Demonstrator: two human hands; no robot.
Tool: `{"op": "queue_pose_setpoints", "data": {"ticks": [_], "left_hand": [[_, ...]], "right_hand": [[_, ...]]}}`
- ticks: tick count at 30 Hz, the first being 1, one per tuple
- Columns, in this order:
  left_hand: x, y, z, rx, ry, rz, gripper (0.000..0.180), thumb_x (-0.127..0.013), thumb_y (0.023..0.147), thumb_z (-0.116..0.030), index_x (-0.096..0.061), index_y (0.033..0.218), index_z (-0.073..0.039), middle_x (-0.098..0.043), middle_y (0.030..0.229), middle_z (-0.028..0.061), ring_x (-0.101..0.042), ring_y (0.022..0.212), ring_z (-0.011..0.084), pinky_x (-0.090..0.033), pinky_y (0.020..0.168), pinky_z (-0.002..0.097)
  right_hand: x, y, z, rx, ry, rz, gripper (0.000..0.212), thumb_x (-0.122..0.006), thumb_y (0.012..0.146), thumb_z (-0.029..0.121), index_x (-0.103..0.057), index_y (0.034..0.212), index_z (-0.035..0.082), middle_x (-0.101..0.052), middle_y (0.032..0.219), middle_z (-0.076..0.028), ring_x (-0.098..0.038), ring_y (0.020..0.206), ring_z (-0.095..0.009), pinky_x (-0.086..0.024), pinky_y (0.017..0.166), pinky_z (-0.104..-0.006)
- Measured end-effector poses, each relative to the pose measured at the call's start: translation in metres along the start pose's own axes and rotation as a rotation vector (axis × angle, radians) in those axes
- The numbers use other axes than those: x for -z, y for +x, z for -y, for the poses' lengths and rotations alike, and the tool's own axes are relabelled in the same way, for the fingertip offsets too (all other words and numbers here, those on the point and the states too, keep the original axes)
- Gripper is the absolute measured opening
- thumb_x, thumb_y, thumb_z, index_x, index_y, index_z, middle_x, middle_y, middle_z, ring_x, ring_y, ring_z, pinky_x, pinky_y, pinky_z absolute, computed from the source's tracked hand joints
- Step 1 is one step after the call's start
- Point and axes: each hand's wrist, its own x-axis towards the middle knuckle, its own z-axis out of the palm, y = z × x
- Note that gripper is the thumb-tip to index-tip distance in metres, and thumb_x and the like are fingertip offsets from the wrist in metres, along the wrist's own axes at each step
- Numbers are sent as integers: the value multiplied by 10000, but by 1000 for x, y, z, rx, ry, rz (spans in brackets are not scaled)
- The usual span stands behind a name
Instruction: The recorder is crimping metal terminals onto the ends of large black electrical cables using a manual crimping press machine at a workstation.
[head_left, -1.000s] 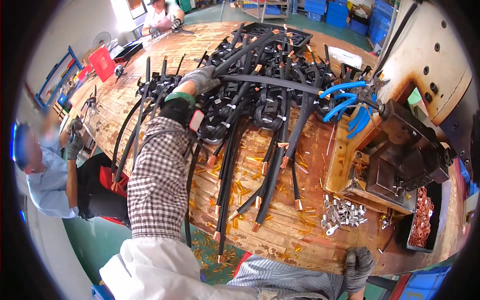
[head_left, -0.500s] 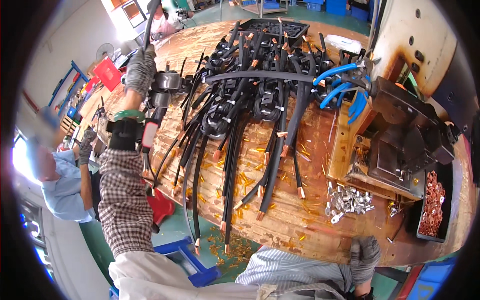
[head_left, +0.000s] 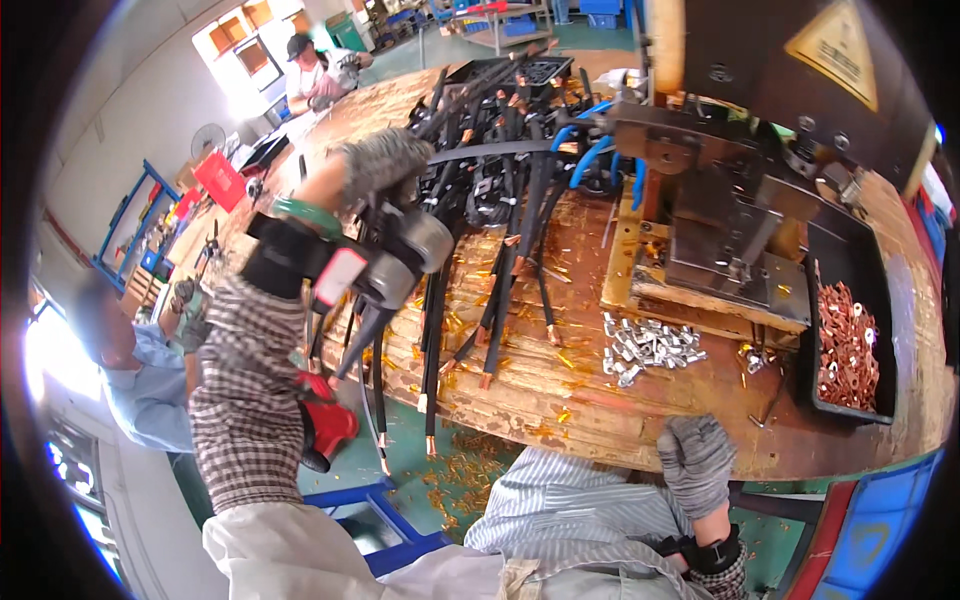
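My left hand (head_left: 385,165), in a grey knit glove, is closed around a black cable (head_left: 480,88) that runs up and away to the right over the cable pile. Two silver cylinders (head_left: 425,240) sit beside the black band on my left wrist and hide part of the table. Beyond them lies a heap of black cables (head_left: 490,190) with bare copper ends, some hanging over the near edge. My right hand (head_left: 697,465), gloved likewise, rests at the table's near edge with its fingers curled together; nothing shows in it.
A dark metal press (head_left: 730,235) stands at the right, with blue-handled tools (head_left: 590,160) beside it. Silver lugs (head_left: 650,348) lie before it. Copper lugs (head_left: 848,350) fill a black tray (head_left: 850,410). A co-worker (head_left: 150,370) sits left; another person (head_left: 320,75) is farther back.
My left hand has come right and lower, tipping the cable from nearly upright to slanting over the pile. The view has turned right, showing more of the press. My right hand stays by the edge.
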Motion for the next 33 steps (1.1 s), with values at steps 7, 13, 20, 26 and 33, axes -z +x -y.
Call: {"op": "queue_pose_setpoints", "data": {"ticks": [7,13,20,26,33], "left_hand": [[-75,78,24,262,-10,-133,445,-509,860,-422,-586,1029,-17,-639,865,147,-629,765,246,-479,683,377],[-31,21,33,74,-42,-230,498,-576,848,-395,-502,1183,-35,-594,972,72,-551,816,160,-440,711,278],[-109,-69,43,171,-170,13,876,-787,661,-193,-282,1365,-65,-474,1260,89,-471,1114,204,-399,941,337],[-136,-52,26,225,439,-61,634,-671,714,-477,-528,1100,5,-617,885,206,-594,862,349,-463,750,396],[-131,-34,33,105,287,82,589,-718,679,-462,-570,1051,-29,-626,877,168,-604,820,305,-461,723,360]], "right_hand": [[6,6,0,-23,112,39,101,-630,759,159,-586,801,79,-596,743,-89,-570,666,-282,-469,601,-389],[5,1,2,-1,87,-13,112,-635,752,159,-580,810,81,-587,734,-85,-561,665,-285,-465,603,-391],[2,-2,0,7,29,58,128,-630,758,187,-575,829,97,-580,772,-81,-546,681,-282,-455,604,-391],[-4,-2,1,1,57,47,124,-627,762,194,-572,819,99,-576,771,-77,-542,688,-280,-446,604,-390],[-4,0,2,16,24,38,119,-629,759,174,-562,815,93,-571,770,-86,-537,686,-288,-441,596,-395]]}}
